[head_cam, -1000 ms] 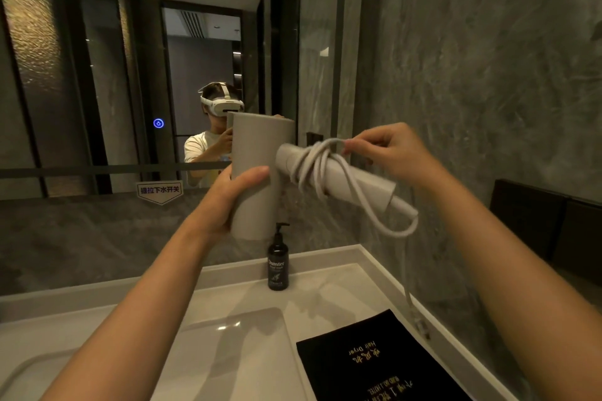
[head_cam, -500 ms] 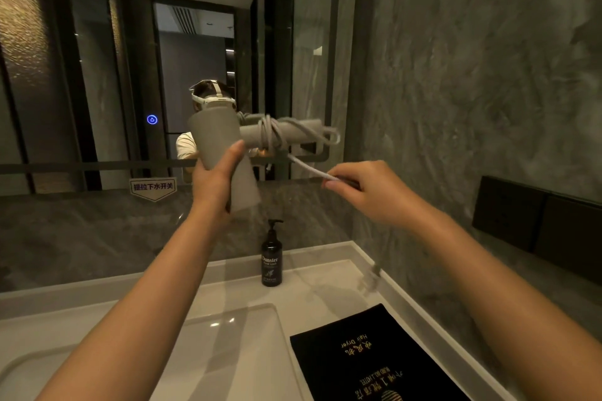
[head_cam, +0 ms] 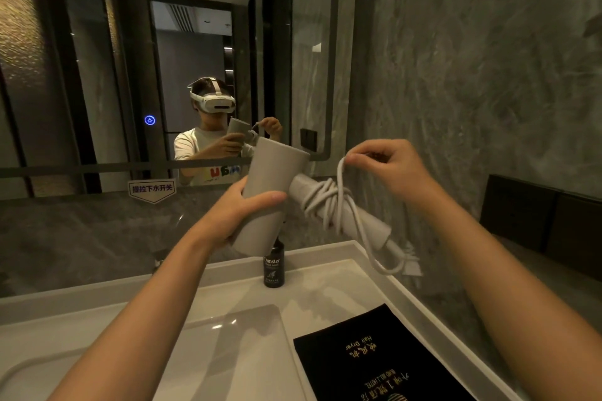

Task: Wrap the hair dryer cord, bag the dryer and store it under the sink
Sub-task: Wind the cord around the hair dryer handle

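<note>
A pale grey hair dryer is held up over the sink counter, its barrel gripped by my left hand. Its handle points right and slightly down. The white cord is coiled several times around the handle near the barrel. My right hand pinches the cord just above the handle, and a loose loop hangs below the handle's end. A black hair dryer bag with gold lettering lies flat on the counter at the lower right.
A white sink basin sits below my left arm. A dark soap bottle stands on the counter behind it. A mirror faces me, and a grey marble wall with dark panels runs along the right.
The dryer's handle has swung from level to pointing down-right. My right hand rose from below the handle to above it, carrying the cord over for another turn.
</note>
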The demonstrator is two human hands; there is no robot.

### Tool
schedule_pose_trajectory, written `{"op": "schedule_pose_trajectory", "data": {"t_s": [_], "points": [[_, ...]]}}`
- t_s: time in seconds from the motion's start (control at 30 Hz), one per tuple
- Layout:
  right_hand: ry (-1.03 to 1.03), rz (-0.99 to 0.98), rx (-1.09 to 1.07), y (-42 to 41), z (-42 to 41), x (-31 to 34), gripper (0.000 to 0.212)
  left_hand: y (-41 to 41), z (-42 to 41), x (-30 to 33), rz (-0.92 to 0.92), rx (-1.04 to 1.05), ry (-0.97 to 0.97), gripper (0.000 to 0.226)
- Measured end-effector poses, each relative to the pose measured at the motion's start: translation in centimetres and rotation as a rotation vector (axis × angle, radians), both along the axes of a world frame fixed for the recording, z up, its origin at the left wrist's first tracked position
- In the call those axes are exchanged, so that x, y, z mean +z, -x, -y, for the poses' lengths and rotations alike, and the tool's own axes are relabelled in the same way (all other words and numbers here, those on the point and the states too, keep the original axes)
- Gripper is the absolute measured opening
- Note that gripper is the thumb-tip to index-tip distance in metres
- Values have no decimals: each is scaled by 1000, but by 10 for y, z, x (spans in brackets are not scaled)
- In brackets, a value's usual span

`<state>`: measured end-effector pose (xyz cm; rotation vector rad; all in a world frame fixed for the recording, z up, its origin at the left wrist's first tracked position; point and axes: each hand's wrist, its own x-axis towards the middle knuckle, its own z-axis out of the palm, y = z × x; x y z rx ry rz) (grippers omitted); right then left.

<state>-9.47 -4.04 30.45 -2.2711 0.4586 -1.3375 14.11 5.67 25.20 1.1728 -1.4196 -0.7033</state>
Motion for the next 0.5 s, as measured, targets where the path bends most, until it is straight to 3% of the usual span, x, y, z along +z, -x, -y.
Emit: {"op": "schedule_pose_trajectory", "data": {"t_s": [0.1,0.17,0.27,0.37,0.5], "points": [[-124,133,13,-6,2,-15,17,3,5,-4,-167,-67,12,73],[-336,180,78,-11,6,-29,15,8,8,-8,-298,-98,12,66],[-543,203,-17,-23,7,-50,15,19,15,-15,-547,-139,9,76],[-357,34,-166,-31,-3,-61,19,23,21,-16,-667,-30,51,74],[-131,-293,-262,-25,-25,-63,33,15,29,-16,-627,292,102,66]]}}
